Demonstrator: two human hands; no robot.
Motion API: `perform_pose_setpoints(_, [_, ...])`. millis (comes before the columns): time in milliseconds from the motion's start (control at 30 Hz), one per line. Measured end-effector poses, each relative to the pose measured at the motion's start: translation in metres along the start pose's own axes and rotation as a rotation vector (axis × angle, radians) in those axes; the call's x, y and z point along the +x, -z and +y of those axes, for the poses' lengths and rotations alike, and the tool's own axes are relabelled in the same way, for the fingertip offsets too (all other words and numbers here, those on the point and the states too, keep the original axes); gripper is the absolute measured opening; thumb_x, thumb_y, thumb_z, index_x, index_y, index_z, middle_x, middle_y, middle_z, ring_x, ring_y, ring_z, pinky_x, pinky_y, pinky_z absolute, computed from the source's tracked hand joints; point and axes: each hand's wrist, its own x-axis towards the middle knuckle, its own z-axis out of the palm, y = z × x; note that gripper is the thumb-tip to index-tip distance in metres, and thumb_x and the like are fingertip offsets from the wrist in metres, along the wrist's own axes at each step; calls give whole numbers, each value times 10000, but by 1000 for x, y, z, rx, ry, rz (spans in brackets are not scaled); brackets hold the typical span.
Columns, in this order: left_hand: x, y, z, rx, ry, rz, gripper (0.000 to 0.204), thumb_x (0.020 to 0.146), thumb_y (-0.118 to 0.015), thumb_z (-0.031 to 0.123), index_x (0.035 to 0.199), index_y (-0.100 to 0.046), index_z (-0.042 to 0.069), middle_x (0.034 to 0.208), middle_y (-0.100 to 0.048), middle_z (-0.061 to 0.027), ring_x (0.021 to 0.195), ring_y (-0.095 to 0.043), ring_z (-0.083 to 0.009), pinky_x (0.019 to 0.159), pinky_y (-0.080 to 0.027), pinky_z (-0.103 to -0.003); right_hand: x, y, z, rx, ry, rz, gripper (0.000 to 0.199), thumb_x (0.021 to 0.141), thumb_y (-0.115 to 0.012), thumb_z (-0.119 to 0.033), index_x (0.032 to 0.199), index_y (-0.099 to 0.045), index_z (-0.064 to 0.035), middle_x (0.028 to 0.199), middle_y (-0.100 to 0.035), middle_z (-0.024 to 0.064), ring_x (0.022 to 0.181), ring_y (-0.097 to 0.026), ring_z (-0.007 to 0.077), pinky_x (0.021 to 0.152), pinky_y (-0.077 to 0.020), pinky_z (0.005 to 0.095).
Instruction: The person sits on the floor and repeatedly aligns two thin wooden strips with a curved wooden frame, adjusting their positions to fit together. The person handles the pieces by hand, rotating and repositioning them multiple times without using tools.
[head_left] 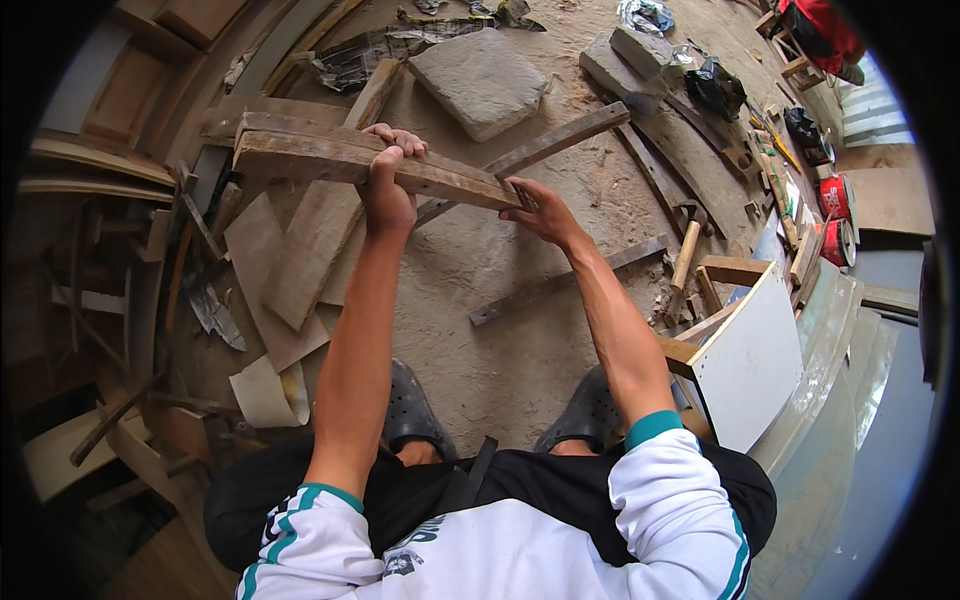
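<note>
Raised over the ground in front of me is a thick, weathered wooden beam [300, 155], slanting from upper left to the middle. A long seam runs along it; whether it is one piece or two laid together I cannot tell. My left hand [392, 185] wraps round its middle, the fingers curled over the far side. At its right end my right hand [543, 212] grips it between thumb and fingers. Behind that end a narrower wooden strip [565, 140] crosses diagonally. Below my right hand a flat straight bar [570, 280] lies on the dirt floor.
A stone slab [480, 80] lies ahead, with grey blocks [630, 65] farther right. A hammer [686, 255], a handsaw [738, 155] and a white-panelled wooden frame [750, 360] are at my right. Planks [310, 260] and scrap wood crowd the left. A person in red [828, 28] is far right.
</note>
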Motion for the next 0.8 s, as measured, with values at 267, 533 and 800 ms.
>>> perform_pose_setpoints(267, [7,-1,-4,13,-18,36,181,813,-550,71,975,-470,47,782,-498,-57,764,-527,-183,835,-485,-409,4,4,-5,-24,-105,-41,795,690,-898,-333,1336,-543,-35,1239,-633,148,1176,-593,267,1018,-447,366])
perform_pose_setpoints(533, [4,-2,-3,54,-44,53,130,813,-535,61,929,-481,39,767,-514,-68,741,-535,-185,831,-503,-414,21,-6,-17,416,-178,-10,1155,582,-957,-294,1477,-292,10,1422,-485,204,1363,-424,339,1153,-320,403])
perform_pose_setpoints(800, [1,7,0,227,-57,-66,233,874,-670,186,998,-552,28,942,-647,-93,910,-623,-197,877,-512,-382,20,-8,-17,465,-184,8,1161,582,-959,-272,1478,-281,20,1392,-503,214,1341,-444,324,1149,-316,394])
